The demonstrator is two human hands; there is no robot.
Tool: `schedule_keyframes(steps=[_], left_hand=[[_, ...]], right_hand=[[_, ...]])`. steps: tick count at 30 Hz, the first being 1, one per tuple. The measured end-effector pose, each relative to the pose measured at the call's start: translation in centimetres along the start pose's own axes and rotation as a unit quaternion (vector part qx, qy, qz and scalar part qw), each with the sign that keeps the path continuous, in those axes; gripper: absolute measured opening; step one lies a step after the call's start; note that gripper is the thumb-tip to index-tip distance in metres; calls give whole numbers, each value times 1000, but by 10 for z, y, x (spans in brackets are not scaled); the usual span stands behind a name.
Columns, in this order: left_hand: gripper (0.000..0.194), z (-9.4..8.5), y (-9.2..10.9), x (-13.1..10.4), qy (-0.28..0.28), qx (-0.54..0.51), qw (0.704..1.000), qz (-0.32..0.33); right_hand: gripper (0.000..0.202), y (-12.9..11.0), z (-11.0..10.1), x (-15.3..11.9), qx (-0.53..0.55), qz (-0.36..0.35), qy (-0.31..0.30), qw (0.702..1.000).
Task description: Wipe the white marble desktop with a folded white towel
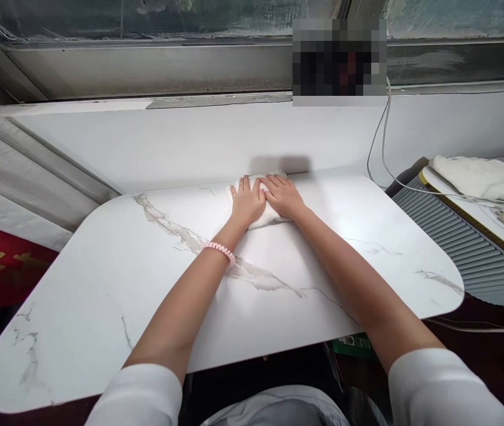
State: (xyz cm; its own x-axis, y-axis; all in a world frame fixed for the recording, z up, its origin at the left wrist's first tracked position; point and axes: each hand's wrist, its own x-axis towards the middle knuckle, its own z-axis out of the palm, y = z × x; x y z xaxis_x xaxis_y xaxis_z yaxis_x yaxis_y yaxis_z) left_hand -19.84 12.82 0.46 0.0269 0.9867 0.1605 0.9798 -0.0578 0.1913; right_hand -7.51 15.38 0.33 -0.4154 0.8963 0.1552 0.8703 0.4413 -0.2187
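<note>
A white cloth (266, 220) lies on the white marbled table (100, 278), close to its back edge by the wall. My left hand (248, 201) rests flat on the cloth's left part, fingers spread and pointing at the wall. On the cloth's right part my right hand (283, 196) presses down, palm flat, its fingers stretched toward the back left. The two hands almost meet at the thumbs. Parts of the cloth show between and below them; the rest is hidden under the palms. A pink coiled band (220, 251) circles my left wrist.
Behind the table stands a white wall (167, 142) under a window. White cables (385, 142) hang at the right. Another table (469, 198) with a ribbed side holds a white cloth (482, 177). A red item (7, 266) with gold marks is at the left.
</note>
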Motion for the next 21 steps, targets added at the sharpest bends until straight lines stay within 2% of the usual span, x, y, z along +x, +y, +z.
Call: schedule_keyframes(steps=[4,8,12,15,18,21], left_hand=[[52,-6,13,-38,-14,7,1000,0],[53,-14,27,-93,-29,18,999,13],[55,-24,44,-151,-58,43,995,72],[58,-32,58,-185,-82,67,987,121],[62,-36,70,-204,-98,69,980,161],[64,-34,80,-205,-98,61,971,211]], right_hand=[[56,-9,-8,-37,-14,-9,-23,1000],[56,-22,-16,-97,-29,-10,-40,999],[55,-31,-19,-165,-42,-19,-20,999],[56,-31,-22,-212,-39,-33,5,999],[58,-26,-25,-246,-37,-32,6,999],[60,-17,-28,-260,-36,-6,-7,999]])
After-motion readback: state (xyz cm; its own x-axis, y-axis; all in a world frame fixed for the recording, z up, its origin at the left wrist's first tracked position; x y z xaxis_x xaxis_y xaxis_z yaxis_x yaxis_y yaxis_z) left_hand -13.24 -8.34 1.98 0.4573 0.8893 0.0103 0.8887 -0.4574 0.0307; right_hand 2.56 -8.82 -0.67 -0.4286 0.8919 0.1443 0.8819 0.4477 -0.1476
